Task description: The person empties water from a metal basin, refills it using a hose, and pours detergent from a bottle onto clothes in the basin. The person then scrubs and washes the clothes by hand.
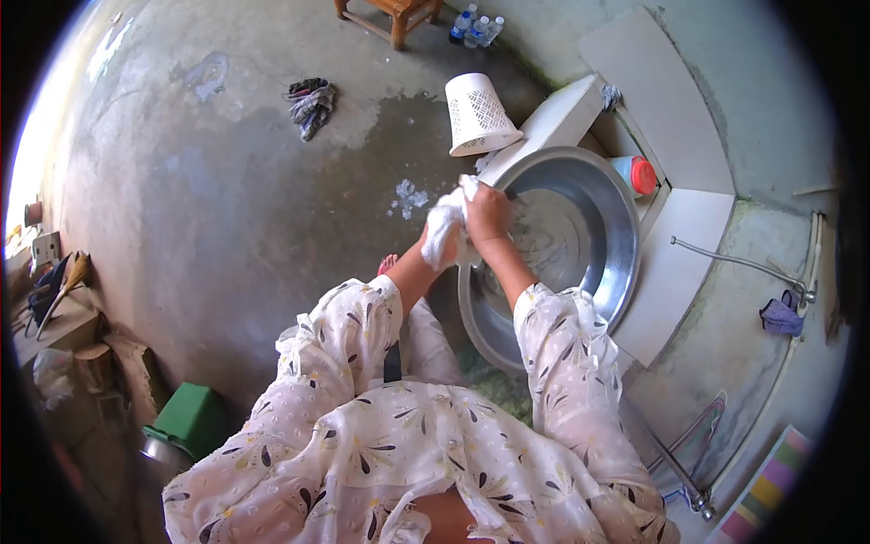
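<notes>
A wet-looking white cloth [444, 225] is bunched between my two hands, above the left rim of a large metal basin [623, 240]. My left hand [435, 249] grips the lower end, its fingers mostly covered by the cloth. Closed in a fist around the upper end is my right hand [488, 214], just over the basin's edge. Cloudy greyish water [557, 240] lies in the basin. White foam [408, 198] has fallen on the wet floor left of the hands.
An upside-down white perforated basket [476, 118] stands beyond the basin. Behind it sit a red-lidded container [642, 176] and water bottles [476, 29]. A crumpled dark cloth [311, 107] lies on the floor. A tap [807, 295] juts from the right wall; a green bin [188, 420] stands lower left.
</notes>
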